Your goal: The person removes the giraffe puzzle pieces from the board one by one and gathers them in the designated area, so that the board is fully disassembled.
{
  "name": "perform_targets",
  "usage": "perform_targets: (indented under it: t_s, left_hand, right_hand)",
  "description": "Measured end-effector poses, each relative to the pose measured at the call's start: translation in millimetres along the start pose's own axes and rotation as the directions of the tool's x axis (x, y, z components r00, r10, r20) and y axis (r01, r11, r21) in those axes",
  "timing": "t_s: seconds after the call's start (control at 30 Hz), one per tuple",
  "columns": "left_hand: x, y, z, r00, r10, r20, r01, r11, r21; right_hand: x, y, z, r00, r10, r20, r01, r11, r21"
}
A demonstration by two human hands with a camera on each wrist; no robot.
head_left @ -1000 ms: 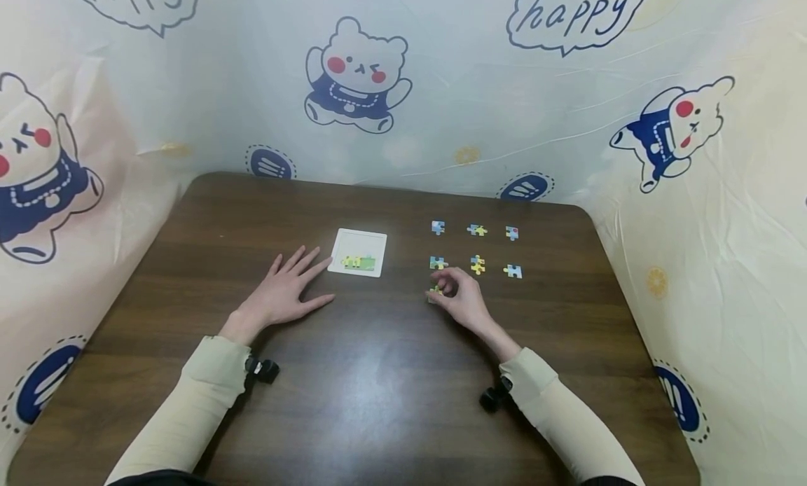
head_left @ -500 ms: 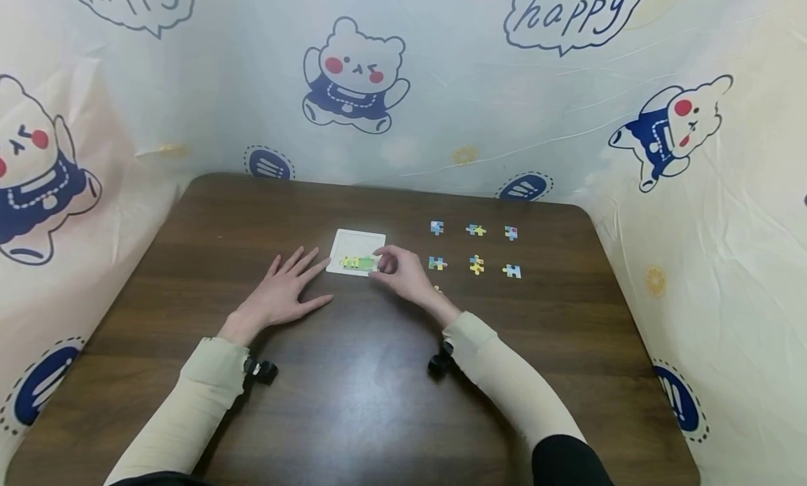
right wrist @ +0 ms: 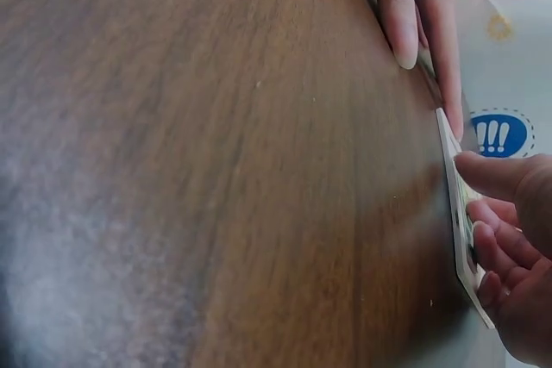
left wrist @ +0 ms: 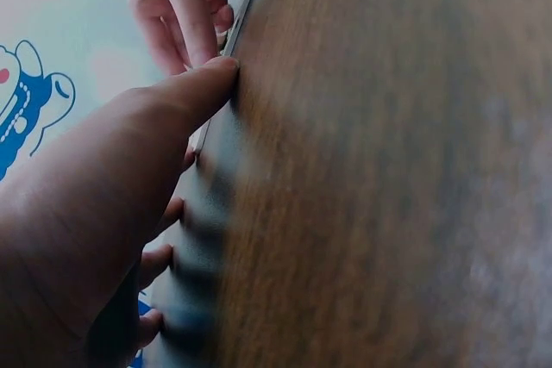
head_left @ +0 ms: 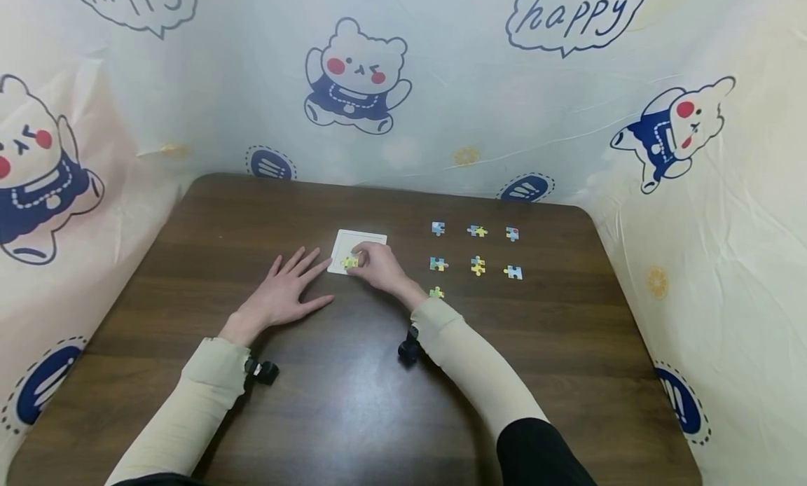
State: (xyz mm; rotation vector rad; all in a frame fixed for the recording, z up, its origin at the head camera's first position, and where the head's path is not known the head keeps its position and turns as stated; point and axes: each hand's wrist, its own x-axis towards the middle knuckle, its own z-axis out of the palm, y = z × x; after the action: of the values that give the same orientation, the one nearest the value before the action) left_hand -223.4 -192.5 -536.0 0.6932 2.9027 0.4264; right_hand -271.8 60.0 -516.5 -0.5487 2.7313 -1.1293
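A small white square puzzle tray [head_left: 343,241] lies on the table, with yellow-green puzzle pieces [head_left: 348,262] along its near edge. My left hand [head_left: 282,293] lies with spread fingers on the table, a fingertip touching the tray's left edge. Over the tray's near right part, my right hand [head_left: 380,269] pinches a jigsaw puzzle piece between thumb and fingers; the piece is mostly hidden. In the right wrist view the thumb [right wrist: 496,174] and curled fingers sit just above the thin tray edge [right wrist: 454,204].
Loose puzzle pieces lie in rows to the right of the tray, among them a blue-and-yellow one [head_left: 478,265] and a yellow-green one [head_left: 437,293] near my right forearm. Behind the dark wooden table [head_left: 265,206] hangs a printed curtain [head_left: 441,87].
My right hand has moved left from beside the near yellow-green loose piece to above the tray, and now covers its green right part. The left hand has stayed still.
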Motion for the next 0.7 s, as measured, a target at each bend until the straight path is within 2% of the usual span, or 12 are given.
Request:
perform_targets:
  t_s: [0.23, 0.7]
  left_hand:
    - [-0.5, 0.0, 0.5, 1.0, -0.002, -0.005, 0.002, 1.0, -0.011]
    - [0.8, -2.1, 3.7, 1.0, -0.005, -0.01, 0.005, 1.0, -0.016]
  right_hand:
    - [3.5, 4.3, 2.5, 0.999, 0.053, -0.01, -0.053, 0.998, 0.026]
    - [1.0, 3.4, 1.5, 0.994, 0.111, -0.005, -0.111, 0.993, 0.045]
